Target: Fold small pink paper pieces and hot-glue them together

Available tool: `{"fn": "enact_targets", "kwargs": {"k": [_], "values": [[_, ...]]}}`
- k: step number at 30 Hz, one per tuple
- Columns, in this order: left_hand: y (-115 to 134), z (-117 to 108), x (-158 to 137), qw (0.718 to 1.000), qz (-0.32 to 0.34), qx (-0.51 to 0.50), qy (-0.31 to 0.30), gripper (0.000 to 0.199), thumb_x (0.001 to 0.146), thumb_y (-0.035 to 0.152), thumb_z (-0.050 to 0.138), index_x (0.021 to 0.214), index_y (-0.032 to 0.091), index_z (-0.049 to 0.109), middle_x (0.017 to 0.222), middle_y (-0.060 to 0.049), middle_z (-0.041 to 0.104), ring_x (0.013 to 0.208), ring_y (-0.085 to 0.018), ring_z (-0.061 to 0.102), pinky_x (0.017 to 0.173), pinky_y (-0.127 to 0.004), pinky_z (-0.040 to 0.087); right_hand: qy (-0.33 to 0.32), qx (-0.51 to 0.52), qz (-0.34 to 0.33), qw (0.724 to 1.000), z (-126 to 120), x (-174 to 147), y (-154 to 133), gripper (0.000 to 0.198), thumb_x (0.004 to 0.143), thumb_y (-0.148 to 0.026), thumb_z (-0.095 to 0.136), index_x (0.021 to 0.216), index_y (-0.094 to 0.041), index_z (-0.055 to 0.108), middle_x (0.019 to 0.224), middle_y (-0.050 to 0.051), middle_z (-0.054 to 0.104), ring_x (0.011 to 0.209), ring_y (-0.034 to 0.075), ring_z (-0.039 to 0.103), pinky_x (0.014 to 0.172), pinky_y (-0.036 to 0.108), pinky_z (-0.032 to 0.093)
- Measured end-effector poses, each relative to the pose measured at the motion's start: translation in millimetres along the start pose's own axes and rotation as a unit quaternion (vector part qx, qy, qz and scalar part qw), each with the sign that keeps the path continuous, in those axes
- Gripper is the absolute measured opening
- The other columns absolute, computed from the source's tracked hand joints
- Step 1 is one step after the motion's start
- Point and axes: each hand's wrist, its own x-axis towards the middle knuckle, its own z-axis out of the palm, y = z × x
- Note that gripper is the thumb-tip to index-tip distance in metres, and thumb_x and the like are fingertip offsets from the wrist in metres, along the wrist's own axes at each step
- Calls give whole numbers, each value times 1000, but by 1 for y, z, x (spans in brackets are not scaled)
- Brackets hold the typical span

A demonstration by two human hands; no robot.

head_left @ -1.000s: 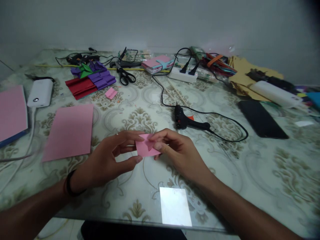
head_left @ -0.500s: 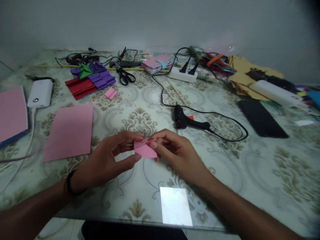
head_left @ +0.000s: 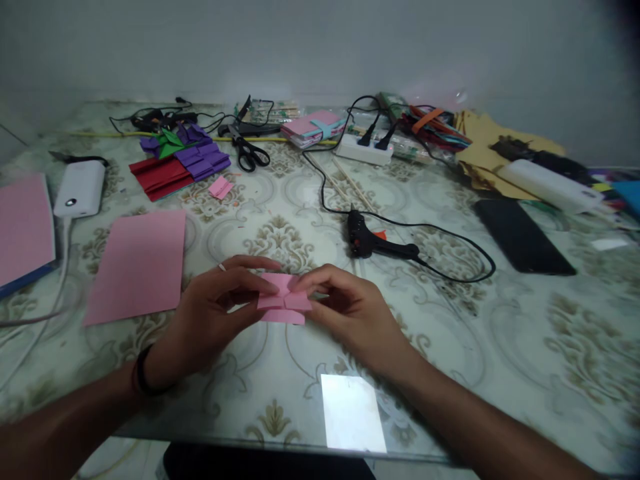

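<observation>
A small folded piece of pink paper is held between my two hands, above the patterned tabletop. My left hand pinches its left end, thumb below and fingertips on top. At the right end, my right hand grips it between thumb and index finger. The paper shows creased flaps meeting near its middle, with a lower layer sticking out toward me. A larger pink sheet lies flat to the left of my left hand. Beyond my right hand rests a black glue gun with its cord.
Black scissors, folded purple paper, red paper and a small pink piece lie farther back. A white power strip stands behind the glue gun. A black phone is at right, a white power bank at left.
The pink paper has been turned and tilted, so its creased flaps now face up more. My left fingers have come down onto its top; both hands keep hold of it.
</observation>
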Motion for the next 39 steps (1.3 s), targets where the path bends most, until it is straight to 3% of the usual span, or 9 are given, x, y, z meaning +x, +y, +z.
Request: {"fn": "enact_targets", "kwargs": {"k": [5,12,17,22,33,39], "values": [[2,4,-1,998,-45,27,24,8,87,32,80,89,23,80,112,-4,81,95,-19,75,77,-26,62,33,8,39,999,1,0,-1,25,80,-42,88,81,-20,74,78,1,73,70,13,62,64,26,50],[2,7,0,996,-66,-7,54,7,84,30,83,82,24,80,100,-3,83,90,-20,76,81,-29,63,50,24,71,996,4,0,-5,33,74,-43,92,74,-19,68,68,-4,63,62,10,52,58,23,40],[2,7,1,996,-63,21,54,12,85,30,81,78,22,76,86,0,78,77,-14,70,68,-22,57,65,0,86,994,6,0,-7,35,74,-45,91,72,-19,68,70,-2,64,65,11,53,60,25,41],[2,7,1,995,-79,43,48,15,86,31,80,78,20,73,68,4,65,61,-8,54,54,-17,44,61,14,92,994,6,1,-7,35,75,-43,90,69,-19,65,67,-3,62,62,11,51,60,25,41],[2,9,3,993,-118,-2,-10,21,85,32,80,76,18,66,65,7,55,59,-7,47,52,-17,36,49,35,92,994,8,2,-2,41,73,-38,91,65,-20,55,61,-6,54,57,9,43,56,25,35],[0,8,0,992,-122,22,-11,23,87,34,78,76,18,66,71,4,64,64,-9,54,58,-20,41,44,15,80,996,9,0,0,38,76,-38,89,68,-20,56,64,-5,57,59,10,46,57,25,36]]}}
